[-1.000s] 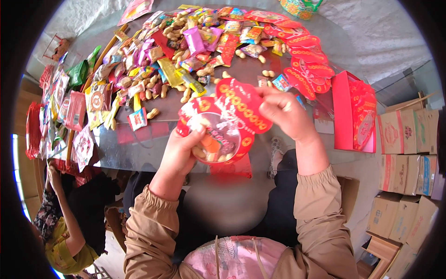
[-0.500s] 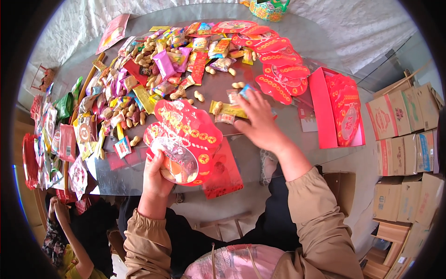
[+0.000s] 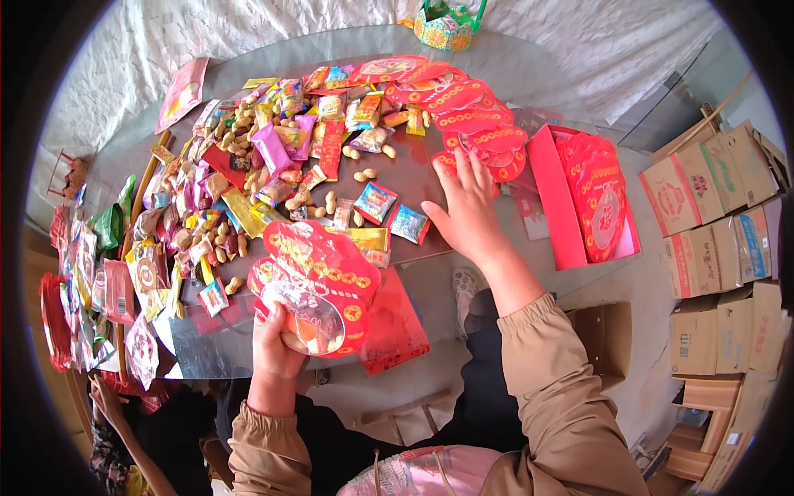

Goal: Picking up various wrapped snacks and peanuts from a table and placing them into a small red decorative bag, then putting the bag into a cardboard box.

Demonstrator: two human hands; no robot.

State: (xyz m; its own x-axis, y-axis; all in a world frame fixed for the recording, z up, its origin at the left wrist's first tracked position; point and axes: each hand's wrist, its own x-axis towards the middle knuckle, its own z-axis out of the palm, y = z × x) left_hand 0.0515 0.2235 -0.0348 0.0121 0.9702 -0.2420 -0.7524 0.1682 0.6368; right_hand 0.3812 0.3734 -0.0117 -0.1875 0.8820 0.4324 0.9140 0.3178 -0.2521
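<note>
In my left hand (image 3: pixel 277 343) is a red gourd-shaped gift bag (image 3: pixel 318 269) with gold coin prints, the thumb across its clear window; some contents show through. My right hand (image 3: pixel 467 198) holds nothing. Its fingers are spread just short of a row of overlapping red gift bags (image 3: pixel 475 121). Two small blue candy packets (image 3: pixel 375 202) lie to its left, beside loose peanuts (image 3: pixel 365 175) and a gold-wrapped candy (image 3: pixel 370 240). Farther left spreads a big heap of wrapped candies (image 3: pixel 270 149) mixed with peanuts.
On the right stands an open red box (image 3: pixel 543 198) filled with more red bags. A flat red bag (image 3: pixel 397 326) lies at the near table edge. Plastic packages (image 3: pixel 107 227) crowd the left edge. Cardboard boxes (image 3: pixel 686 190) are stacked at right; another person's hands (image 3: pixel 107 401) show lower left.
My right hand has moved away from me, toward the row of red bags. The blue packets it partly covered now show fully. My left hand still grips its bag.
</note>
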